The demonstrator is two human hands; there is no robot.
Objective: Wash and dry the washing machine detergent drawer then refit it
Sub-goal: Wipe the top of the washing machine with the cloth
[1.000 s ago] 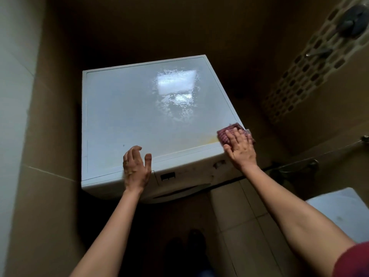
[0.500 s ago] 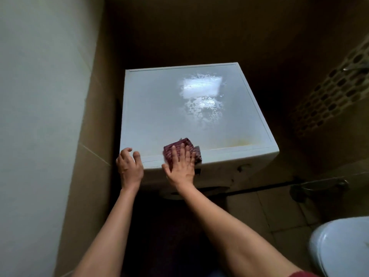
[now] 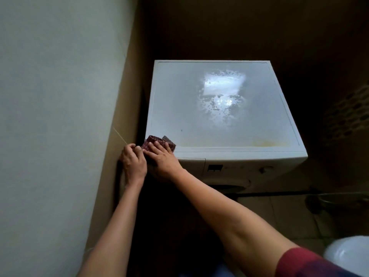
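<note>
Detergent drawer (image 3: 191, 161) sits seated in the washing machine (image 3: 219, 108) front panel, top-left, long axis running back into the cabinet, white face toward the camera. Right hand (image 3: 162, 159) lies flat, fingers spread, pressing a dark red cloth (image 3: 159, 141) on the lid's front-left corner; left hand (image 3: 133, 161) curled at that corner, touching the right. Glossy white lid, yellowish stain front-right; tight tiled nook, pale wall (image 3: 50, 106) at left.

The white washing machine (image 3: 215, 108) stands upright, its top wet and glossy with a yellowish stain at 4 o'clock. Its detergent drawer (image 3: 191, 163) sits closed at 7 o'clock of the front panel.
</note>
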